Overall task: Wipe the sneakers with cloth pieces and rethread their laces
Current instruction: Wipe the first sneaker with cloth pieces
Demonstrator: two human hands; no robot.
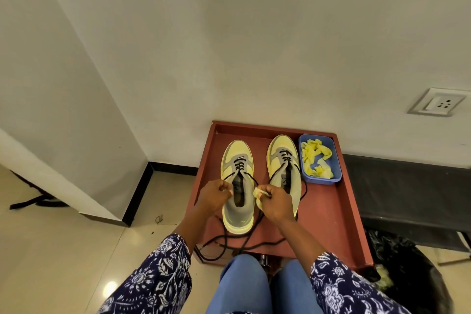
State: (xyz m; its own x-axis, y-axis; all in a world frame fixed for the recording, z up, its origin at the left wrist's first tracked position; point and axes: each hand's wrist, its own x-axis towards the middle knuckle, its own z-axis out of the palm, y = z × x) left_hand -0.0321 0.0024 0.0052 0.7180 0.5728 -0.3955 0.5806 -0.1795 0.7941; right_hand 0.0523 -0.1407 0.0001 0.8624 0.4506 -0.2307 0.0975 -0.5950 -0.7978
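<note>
Sneakers sit side by side in a red tray (328,206) against the wall, toes pointing away from me, as I work the laces from my seat. My left hand (216,192) is curled closed, pinching one end of the black lace (237,169) of the left sneaker (238,186). My right hand (274,199) is also curled closed, pinching the other end together with a small yellow cloth (257,192) tucked between fingers and thumb. Both hands hover just above the shoe's opening, with the lace running taut from each up to the threaded eyelets. The right sneaker (284,163) stands just beside it, its lower eyelets laced and its loose ends trailing back toward me. Slack lace loops across the tray's near edge, behind the left heel. A blue tub (336,176) holding more crumpled yellow cloth pieces (316,158) rests in the tray's far right corner, touching the right sneaker's side or nearly so.

By my judgement, the lace is thin, limp and light. It will not push through an eyelet unless held right at its stiff tip, so that is where to pinch it. The sneakers look light with soft knit collars, so they may slide or tip if the lace is pulled hard; steadying the shoe by its firm sole or heel would be wise. The cloth is soft and easily dropped while sharing a grip.
</note>
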